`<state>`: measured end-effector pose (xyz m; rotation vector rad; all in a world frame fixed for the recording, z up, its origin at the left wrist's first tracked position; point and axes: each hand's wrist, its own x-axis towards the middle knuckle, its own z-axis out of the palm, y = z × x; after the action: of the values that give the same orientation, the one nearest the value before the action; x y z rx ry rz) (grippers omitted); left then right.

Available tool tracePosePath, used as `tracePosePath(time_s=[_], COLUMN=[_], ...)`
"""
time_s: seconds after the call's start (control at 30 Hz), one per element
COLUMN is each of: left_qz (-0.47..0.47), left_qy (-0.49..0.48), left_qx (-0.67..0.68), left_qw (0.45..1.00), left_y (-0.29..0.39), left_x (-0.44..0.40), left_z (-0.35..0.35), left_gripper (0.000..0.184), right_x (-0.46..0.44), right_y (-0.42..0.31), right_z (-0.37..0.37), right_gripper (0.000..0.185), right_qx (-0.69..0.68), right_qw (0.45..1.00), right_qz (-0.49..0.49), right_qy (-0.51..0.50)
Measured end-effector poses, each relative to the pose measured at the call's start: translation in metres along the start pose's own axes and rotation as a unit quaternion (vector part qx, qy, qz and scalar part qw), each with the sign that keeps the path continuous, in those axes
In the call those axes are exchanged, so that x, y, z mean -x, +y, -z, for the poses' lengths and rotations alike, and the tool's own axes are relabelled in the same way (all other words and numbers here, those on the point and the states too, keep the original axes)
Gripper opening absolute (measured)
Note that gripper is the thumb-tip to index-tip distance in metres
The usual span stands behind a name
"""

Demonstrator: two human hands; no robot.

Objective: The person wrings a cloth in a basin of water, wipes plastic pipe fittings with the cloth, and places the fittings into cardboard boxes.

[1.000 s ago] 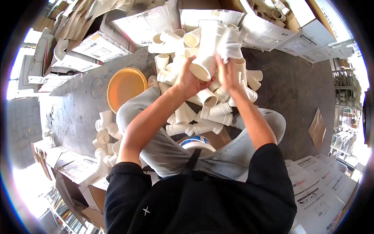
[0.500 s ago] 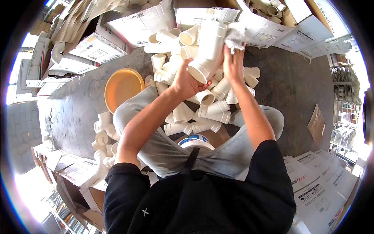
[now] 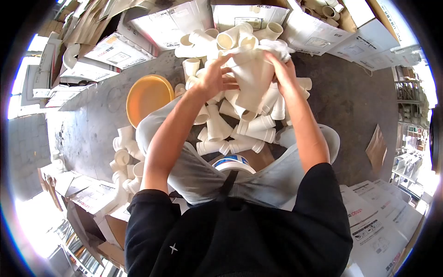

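Observation:
A large white plastic pipe fitting (image 3: 251,76), blurred by motion, is held up between my hands above a heap of similar fittings. My left hand (image 3: 213,81) grips its left side, thumb on top and fingers partly around it. On the other side, my right hand (image 3: 284,73) presses a whitish cloth (image 3: 277,47) against the upper end of the fitting. Part of the right fingers is hidden behind the cloth and fitting. Just below lie loose pipe fittings (image 3: 217,123) between my legs.
An orange basin (image 3: 130,104) stands left of the heap. Open cardboard boxes (image 3: 177,25) line the far side. More fittings (image 3: 122,159) lie by my left knee. A white bucket (image 3: 233,165) is between my thighs. Flattened cartons (image 3: 378,217) lie at right, with a cardboard piece (image 3: 377,150) on the floor.
The pipe fitting has been turned, its wide opening no longer facing me and its other end now pointing down. Both hands shifted around it; the cloth moved to its upper end.

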<state>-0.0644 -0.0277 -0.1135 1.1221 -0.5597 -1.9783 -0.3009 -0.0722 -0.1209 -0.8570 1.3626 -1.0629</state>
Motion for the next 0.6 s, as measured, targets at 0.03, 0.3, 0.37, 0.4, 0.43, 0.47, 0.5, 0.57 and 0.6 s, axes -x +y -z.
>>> tracePosePath(time_s=[0.03,0.3,0.37,0.4,0.43,0.47,0.5,0.57,0.6], left_qz=[0.011,-0.067,-0.081,-0.099,-0.11,-0.121,-0.15,-0.208,-0.199], left_qy=[-0.032,0.007,0.014,0.02,0.038,0.055,0.078,0.123,0.138], left_qx=[-0.056,-0.327,-0.354,-0.345,-0.329,-0.312,-0.299,-0.27,-0.229], left_qw=[0.998,0.942,0.932,0.933,0.937,0.941,0.939,0.932,0.943], left_y=[0.012,0.05,0.042,0.033,0.026,0.019,0.013,0.004,0.006], left_x=[0.008,0.039,0.047,0.045,0.04,0.036,0.033,0.026,0.025], left_z=[-0.001,0.013,0.016,0.019,0.021,0.024,0.022,0.02,0.021], left_gripper=[0.076,0.068,0.059,0.052,0.052,0.052,0.054,0.059,0.056], right_x=[0.004,0.028,0.021,0.02,0.021,0.022,0.024,0.03,0.035], right_y=[-0.002,-0.031,-0.014,-0.009,-0.008,-0.008,-0.009,-0.011,-0.013], right_z=[-0.005,-0.027,-0.034,-0.037,-0.042,-0.045,-0.048,-0.052,-0.051], right_gripper=[0.058,0.065,0.064,0.061,0.058,0.053,0.049,0.043,0.041], right_qx=[0.027,0.148,0.161,0.168,0.176,0.208,0.24,0.306,0.339], right_qw=[0.999,0.976,0.966,0.959,0.951,0.943,0.932,0.895,0.867], right_qz=[0.021,0.09,0.149,0.182,0.214,0.235,0.256,0.313,0.348], right_qy=[-0.011,-0.135,-0.139,-0.137,-0.135,-0.114,-0.091,-0.09,-0.109])
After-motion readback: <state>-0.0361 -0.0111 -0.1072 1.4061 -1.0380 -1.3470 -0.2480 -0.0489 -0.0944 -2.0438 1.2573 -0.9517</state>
